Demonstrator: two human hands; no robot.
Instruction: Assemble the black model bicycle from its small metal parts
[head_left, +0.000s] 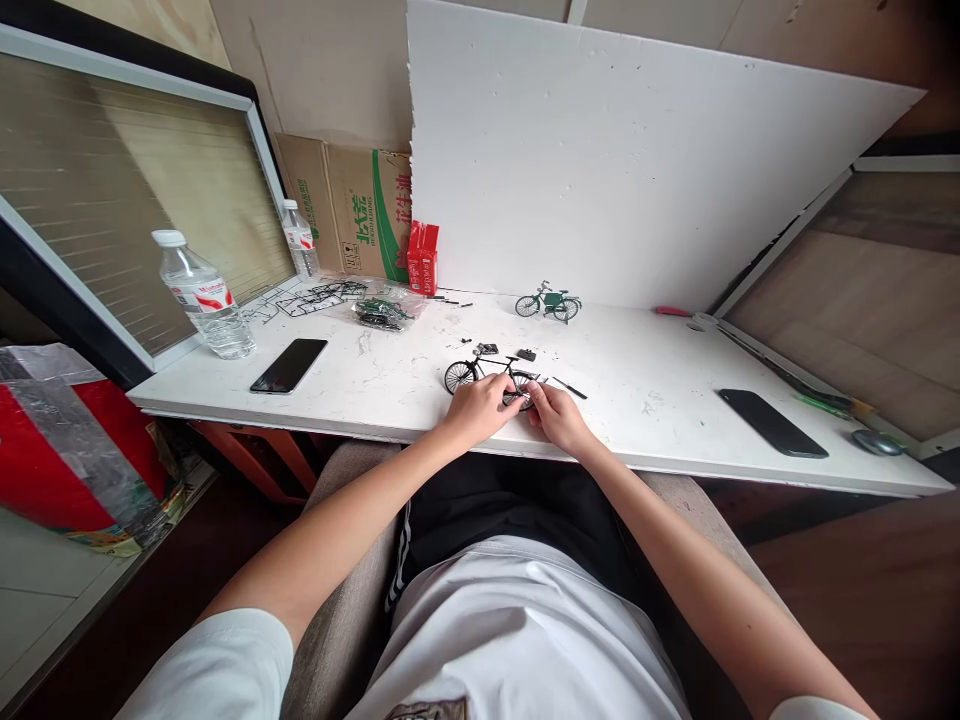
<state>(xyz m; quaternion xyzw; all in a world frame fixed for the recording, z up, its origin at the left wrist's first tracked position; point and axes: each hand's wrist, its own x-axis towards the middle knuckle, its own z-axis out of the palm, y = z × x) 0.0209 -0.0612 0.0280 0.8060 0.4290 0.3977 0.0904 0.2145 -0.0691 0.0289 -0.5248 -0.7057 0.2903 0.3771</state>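
Note:
A small black model bicycle (491,362) stands near the front of the white table, its front wheel to the left. My left hand (481,405) is closed on it by the rear wheel, thumb and fingers pinching the frame area. From the other side my right hand (555,414) grips the rear wheel with thumb and finger. The fingers hide part of that wheel. Behind the bicycle lie small dark parts (526,354), and a thin black stick-like tool (570,387) rests just right of my right hand.
A green model bicycle (549,303) stands at the back. Leftward are a phone (289,366), a water bottle (206,300), a plastic bag of parts (386,310), black part frames (322,297) and a red box (423,258). Another phone (772,422) lies on the right.

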